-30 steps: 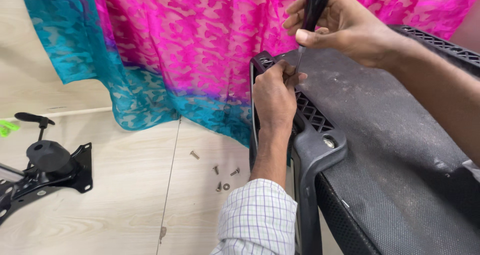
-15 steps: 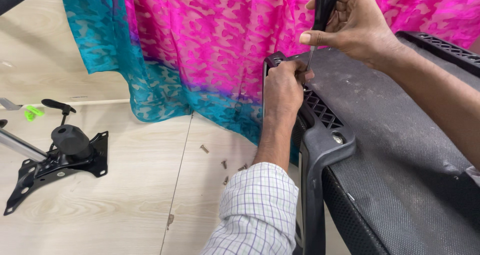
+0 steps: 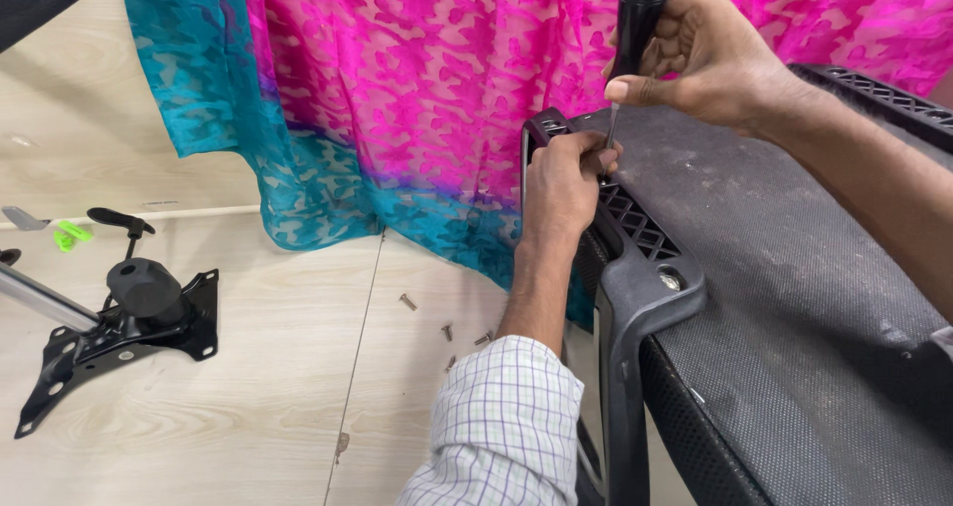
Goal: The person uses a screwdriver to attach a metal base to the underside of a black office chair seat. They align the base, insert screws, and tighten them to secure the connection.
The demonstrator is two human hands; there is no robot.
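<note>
Right hand (image 3: 710,59), upper right of frame, grips black-handled screwdriver (image 3: 635,29) upright over black mesh chair seat (image 3: 794,297); left hand (image 3: 561,183) clamps its stiff plastic rim, likely the firmest hold. Loose screws (image 3: 447,332) lie at lower centre.

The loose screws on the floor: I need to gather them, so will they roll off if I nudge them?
The loose screws look like small headed metal pieces lying on smooth floor boards, so a nudge would probably send them curving in short arcs rather than rolling straight. They seem light and hard, likely to slide easily. Pinching each one is probably safer than sweeping.
</note>
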